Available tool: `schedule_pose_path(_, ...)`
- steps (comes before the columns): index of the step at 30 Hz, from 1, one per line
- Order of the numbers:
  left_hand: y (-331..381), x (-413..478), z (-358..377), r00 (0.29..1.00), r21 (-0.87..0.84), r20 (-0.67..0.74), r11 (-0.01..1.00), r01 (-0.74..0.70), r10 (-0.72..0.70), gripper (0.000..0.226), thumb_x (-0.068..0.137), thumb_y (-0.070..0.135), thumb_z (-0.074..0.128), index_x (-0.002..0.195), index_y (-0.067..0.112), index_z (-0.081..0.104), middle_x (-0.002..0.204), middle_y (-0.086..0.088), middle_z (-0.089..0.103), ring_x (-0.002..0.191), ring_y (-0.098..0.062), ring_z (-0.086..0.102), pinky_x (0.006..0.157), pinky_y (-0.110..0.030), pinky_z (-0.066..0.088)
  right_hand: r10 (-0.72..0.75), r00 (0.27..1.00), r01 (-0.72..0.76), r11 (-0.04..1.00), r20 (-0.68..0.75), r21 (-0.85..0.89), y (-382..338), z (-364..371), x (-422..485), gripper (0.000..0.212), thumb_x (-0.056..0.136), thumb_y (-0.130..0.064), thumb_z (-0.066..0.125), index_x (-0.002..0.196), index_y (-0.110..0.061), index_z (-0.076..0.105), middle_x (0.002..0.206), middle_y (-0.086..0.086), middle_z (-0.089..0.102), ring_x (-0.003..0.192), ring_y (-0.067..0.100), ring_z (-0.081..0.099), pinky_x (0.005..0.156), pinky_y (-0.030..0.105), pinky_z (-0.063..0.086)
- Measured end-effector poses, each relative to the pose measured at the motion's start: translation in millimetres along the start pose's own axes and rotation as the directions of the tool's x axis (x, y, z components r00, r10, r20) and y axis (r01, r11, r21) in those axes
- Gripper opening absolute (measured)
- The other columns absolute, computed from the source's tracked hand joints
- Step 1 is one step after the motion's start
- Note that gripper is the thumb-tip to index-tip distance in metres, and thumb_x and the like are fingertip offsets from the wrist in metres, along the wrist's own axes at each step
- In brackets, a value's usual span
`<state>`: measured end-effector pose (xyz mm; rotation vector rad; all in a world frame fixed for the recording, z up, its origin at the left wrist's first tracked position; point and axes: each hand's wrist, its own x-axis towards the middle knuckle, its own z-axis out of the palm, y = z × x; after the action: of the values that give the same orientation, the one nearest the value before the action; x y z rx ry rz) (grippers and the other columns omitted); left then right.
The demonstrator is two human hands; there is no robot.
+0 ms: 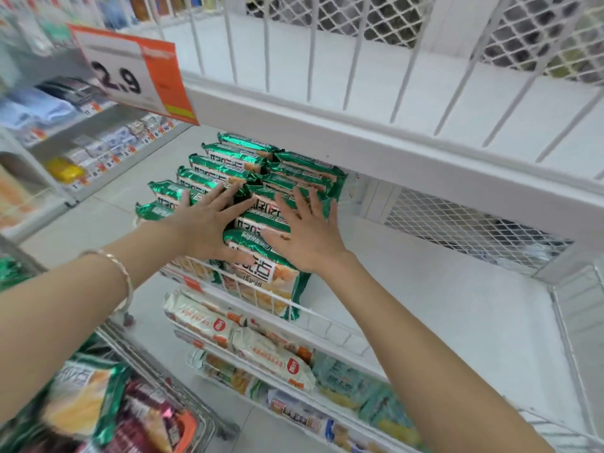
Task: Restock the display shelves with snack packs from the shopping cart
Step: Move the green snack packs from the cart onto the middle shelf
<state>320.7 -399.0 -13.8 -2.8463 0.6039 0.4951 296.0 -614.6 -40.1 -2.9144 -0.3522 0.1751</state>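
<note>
On shelf (457,308), left hand (206,223), right hand (309,237) press packs (261,273), fingers (302,201) straight; room rightward.

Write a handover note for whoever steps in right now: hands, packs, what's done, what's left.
Left hand: open, flat, pressing the left row of green snack packs.
Right hand: open, flat on the right row.
Done: two rows stand at the left end of the middle shelf.
Left: cart packs lie in the shopping cart, not yet shelved.
</note>
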Motion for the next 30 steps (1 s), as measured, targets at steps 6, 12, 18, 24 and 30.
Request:
schedule_pose_path(6, 0, -16, 2, 0.995, -0.089, -0.096, 0.996, 0.002, -0.010, 0.124, 0.055, 0.100, 0.022, 0.156, 0.038, -0.014, 0.164, 0.004, -0.021, 0.152, -0.022, -0.015, 0.119, -0.065, -0.002, 0.059, 0.991, -0.044, 0.991, 0.124, -0.124, -9, -15, 3, 0.083, 0.091, -0.080, 0.017, 0.158, -0.037, -0.008, 0.167, 0.000, -0.014, 0.152, 0.027, -0.019, 0.119, 0.061, -0.012)
schedule_pose_path(12, -53, -119, 45, 0.935, -0.334, -0.288, 0.937, 0.106, -0.209, 0.087, 0.091, 0.071, 0.035, 0.160, 0.029, 0.002, 0.168, 0.000, 0.002, 0.154, -0.019, 0.008, 0.123, -0.045, 0.008, -0.161, 0.939, 0.185, 0.981, -0.305, 0.053, -106, -6, -36, 0.052, 0.101, -0.034, 0.048, 0.149, -0.014, 0.041, 0.161, 0.014, 0.028, 0.151, 0.030, 0.020, 0.123, 0.049, 0.006)
schedule_pose_path(18, -148, -235, 124, 0.844, -0.543, -0.092, 0.738, 0.402, -0.528, 0.077, 0.098, 0.060, 0.042, 0.159, 0.022, 0.015, 0.165, -0.007, 0.020, 0.148, -0.029, 0.026, 0.119, -0.050, 0.025, -0.263, 0.951, 0.299, 0.914, -0.160, 0.274, -236, 53, -48, 0.043, 0.092, -0.017, 0.058, 0.134, -0.011, 0.057, 0.147, 0.012, 0.045, 0.140, 0.031, 0.036, 0.117, 0.047, 0.020)
schedule_pose_path(24, -180, -316, 172, 0.843, -0.643, 0.101, 0.612, 0.461, -0.529, 0.066, 0.101, 0.056, 0.034, 0.154, 0.017, 0.031, 0.157, -0.007, 0.037, 0.143, -0.025, 0.036, 0.114, -0.040, 0.031, -0.231, 0.955, 0.117, 0.871, 0.188, 0.477, -342, 127, -71, 0.041, 0.091, -0.015, 0.059, 0.132, -0.013, 0.059, 0.141, 0.008, 0.051, 0.135, 0.025, 0.043, 0.116, 0.041, 0.030)
schedule_pose_path(30, -231, -358, 208, 0.792, -0.704, 0.126, 0.509, 0.495, -0.597, 0.056, 0.101, 0.057, 0.035, 0.140, 0.020, 0.051, 0.140, -0.002, 0.057, 0.116, -0.022, 0.059, 0.098, -0.042, 0.049, -0.084, 0.955, -0.106, 0.799, 0.284, 0.592, -427, 162, -60, 0.046, 0.094, -0.018, 0.060, 0.139, -0.013, 0.050, 0.136, 0.009, 0.057, 0.114, 0.026, 0.060, 0.103, 0.045, 0.048)
